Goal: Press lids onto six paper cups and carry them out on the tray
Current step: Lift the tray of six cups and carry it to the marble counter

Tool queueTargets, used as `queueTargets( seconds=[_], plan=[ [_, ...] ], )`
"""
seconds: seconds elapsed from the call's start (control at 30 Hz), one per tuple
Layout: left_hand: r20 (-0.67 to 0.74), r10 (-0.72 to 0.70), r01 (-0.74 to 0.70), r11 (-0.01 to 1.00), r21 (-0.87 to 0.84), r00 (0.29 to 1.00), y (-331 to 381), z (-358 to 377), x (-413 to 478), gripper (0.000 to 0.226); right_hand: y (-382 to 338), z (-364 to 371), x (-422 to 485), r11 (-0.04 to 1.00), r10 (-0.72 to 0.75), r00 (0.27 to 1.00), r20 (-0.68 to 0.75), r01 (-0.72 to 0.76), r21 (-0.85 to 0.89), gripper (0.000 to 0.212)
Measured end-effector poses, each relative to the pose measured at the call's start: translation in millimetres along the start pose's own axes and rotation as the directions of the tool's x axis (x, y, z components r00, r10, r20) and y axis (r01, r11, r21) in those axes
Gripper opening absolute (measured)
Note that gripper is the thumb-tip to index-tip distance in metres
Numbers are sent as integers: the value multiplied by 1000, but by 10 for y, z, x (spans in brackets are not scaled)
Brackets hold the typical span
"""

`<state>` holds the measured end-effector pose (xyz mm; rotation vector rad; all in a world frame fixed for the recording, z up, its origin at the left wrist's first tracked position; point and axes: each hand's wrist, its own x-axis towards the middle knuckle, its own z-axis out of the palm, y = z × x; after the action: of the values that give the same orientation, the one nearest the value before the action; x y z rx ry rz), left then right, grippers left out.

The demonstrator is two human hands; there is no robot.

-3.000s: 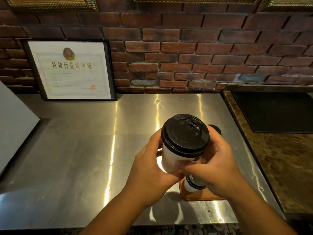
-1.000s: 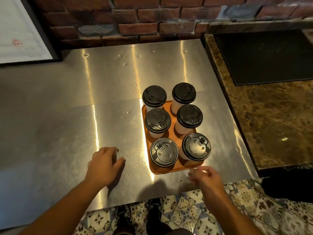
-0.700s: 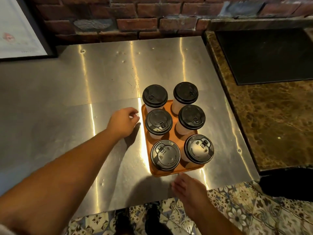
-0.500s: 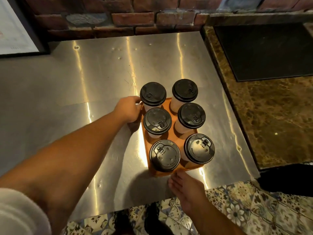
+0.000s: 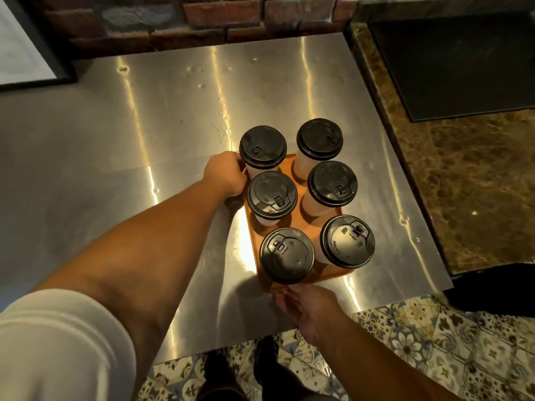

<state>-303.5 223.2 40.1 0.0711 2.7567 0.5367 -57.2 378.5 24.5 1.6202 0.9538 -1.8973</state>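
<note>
Six lidded paper cups [image 5: 272, 195] crowd the orange tray [image 5: 304, 211] at frame centre on the steel tabletop [image 5: 144, 140]. Top-heavy and likely spillable: lift level by opposite edges. Left hand [image 5: 224, 175] curls on the far-left rim; right hand [image 5: 311, 309], loosely open, touches the near edge.

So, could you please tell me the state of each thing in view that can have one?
Six paper cups: upright on the tray, in two columns of three, each with a black lid.
Orange tray: flat on the steel counter, not lifted.
Left hand: curled at the tray's left edge, beside the far cups.
Right hand: at the tray's near edge; grip unclear.
</note>
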Motion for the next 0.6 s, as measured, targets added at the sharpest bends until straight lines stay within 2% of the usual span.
queueTargets(
  seconds=[0.17,0.33,0.43,0.6],
  plan=[
    [-48,-69,69,998,4,996,-66,13,-3,20,9,-54,40,998,-10,1000,-28,8,-55,15],
    [-75,-140,141,990,10,987,-332,14,-108,32,-57,-142,45,977,-121,990,-75,105,-184,9],
    [-96,-207,201,977,-66,974,-544,34,-229,38,-141,-177,43,962,-178,974,-142,141,-235,5],
    [-90,-280,269,955,-123,956,-819,4,-512,30,-307,-220,51,944,-212,954,-213,143,-298,4]
  ],
)
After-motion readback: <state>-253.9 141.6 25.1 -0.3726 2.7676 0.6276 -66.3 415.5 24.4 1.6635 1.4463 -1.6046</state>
